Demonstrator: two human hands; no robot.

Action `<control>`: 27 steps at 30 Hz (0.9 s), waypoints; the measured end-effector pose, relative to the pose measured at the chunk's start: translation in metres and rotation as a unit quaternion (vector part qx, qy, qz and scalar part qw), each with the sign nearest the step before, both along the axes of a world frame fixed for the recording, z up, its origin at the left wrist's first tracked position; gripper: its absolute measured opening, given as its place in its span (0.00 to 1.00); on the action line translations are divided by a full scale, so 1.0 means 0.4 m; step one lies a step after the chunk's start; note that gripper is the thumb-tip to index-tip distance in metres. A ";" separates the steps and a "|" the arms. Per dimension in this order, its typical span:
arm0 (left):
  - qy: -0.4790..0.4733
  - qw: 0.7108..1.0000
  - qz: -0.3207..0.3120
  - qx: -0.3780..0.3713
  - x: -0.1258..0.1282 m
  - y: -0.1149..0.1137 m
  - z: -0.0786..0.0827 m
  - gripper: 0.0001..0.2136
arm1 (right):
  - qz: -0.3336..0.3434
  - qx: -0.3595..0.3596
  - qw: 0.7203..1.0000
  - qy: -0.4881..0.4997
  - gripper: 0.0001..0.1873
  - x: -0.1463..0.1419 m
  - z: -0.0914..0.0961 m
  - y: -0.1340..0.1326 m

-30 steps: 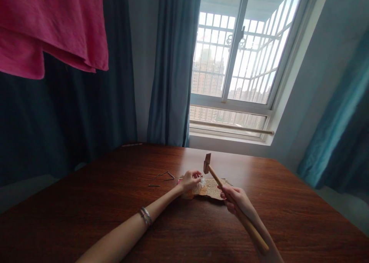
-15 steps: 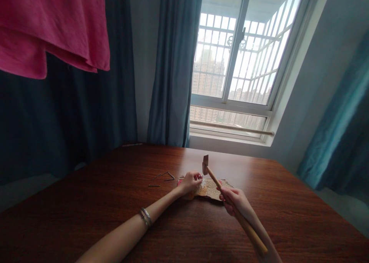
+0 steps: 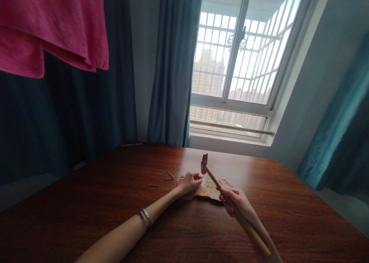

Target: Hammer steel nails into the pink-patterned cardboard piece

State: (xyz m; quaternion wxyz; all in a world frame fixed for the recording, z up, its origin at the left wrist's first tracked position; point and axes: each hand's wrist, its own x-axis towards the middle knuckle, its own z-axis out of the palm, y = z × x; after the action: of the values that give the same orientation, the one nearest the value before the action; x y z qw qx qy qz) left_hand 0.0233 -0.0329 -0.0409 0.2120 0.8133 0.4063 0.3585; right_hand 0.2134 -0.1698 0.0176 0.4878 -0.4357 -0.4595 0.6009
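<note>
My right hand is wrapped round the wooden handle of a hammer. Its head is raised just above and to the right of my left fingertips, apart from them. My left hand rests over the left part of a tan board, which is dotted with many small dark marks and has a ragged front edge. Thumb and fingers pinch together there; whatever they hold is too small to make out. Thin spikes stick out along the board's back right edge. Several loose nails lie left of the board.
A brown wood-grain table carries everything. Beyond it stand a barred window and blue curtains. A pink cloth hangs at the upper left.
The hammer head has shifted very slightly left and up, and its handle end slightly right. My left hand keeps its place on the board.
</note>
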 end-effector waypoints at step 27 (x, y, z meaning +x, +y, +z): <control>0.011 1.000 0.015 -0.018 0.000 -0.007 0.009 0.08 | 0.010 -0.030 0.999 0.009 0.24 -0.013 0.009 -0.001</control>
State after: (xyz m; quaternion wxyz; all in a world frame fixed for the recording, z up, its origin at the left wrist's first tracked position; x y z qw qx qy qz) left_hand 0.0235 -0.0355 -0.0371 0.2170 0.8071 0.4269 0.3454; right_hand 0.2080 -0.1703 0.0213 0.4729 -0.4400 -0.4409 0.6232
